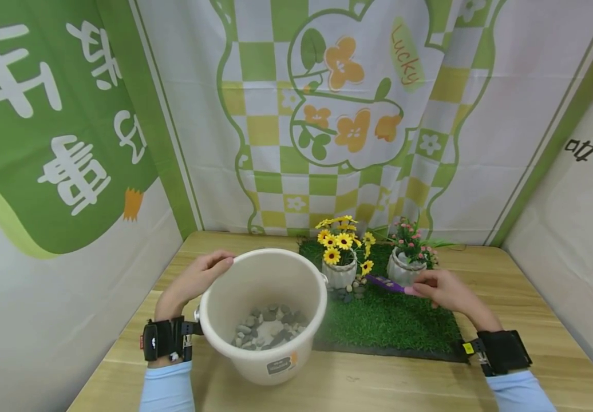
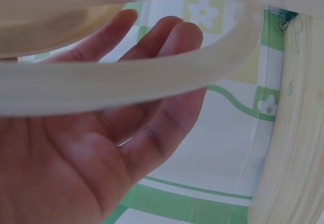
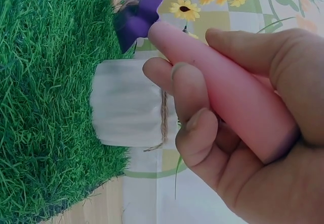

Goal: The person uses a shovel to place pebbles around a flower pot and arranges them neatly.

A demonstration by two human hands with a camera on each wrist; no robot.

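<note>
My right hand (image 1: 446, 289) grips the pink handle (image 3: 217, 87) of a small garden trowel. The trowel's purple blade (image 1: 385, 283) points left, near grey and tan pebbles (image 1: 350, 290) at the foot of a white pot (image 1: 339, 274) with yellow flowers. At left, my left hand (image 1: 201, 280) touches the rim of a large cream bucket (image 1: 276, 360). Its fingers are loosely bent, behind the pale bucket handle (image 2: 101, 87) in the left wrist view. Pebbles (image 1: 271, 329) lie over the bucket's bottom.
A second white pot (image 1: 404, 268) with pink flowers stands at right, close to my right hand. Both pots are on a green artificial turf mat (image 1: 394, 326) on the wooden table (image 1: 358, 383). Printed cloth (image 1: 265, 131) hangs behind and at both sides.
</note>
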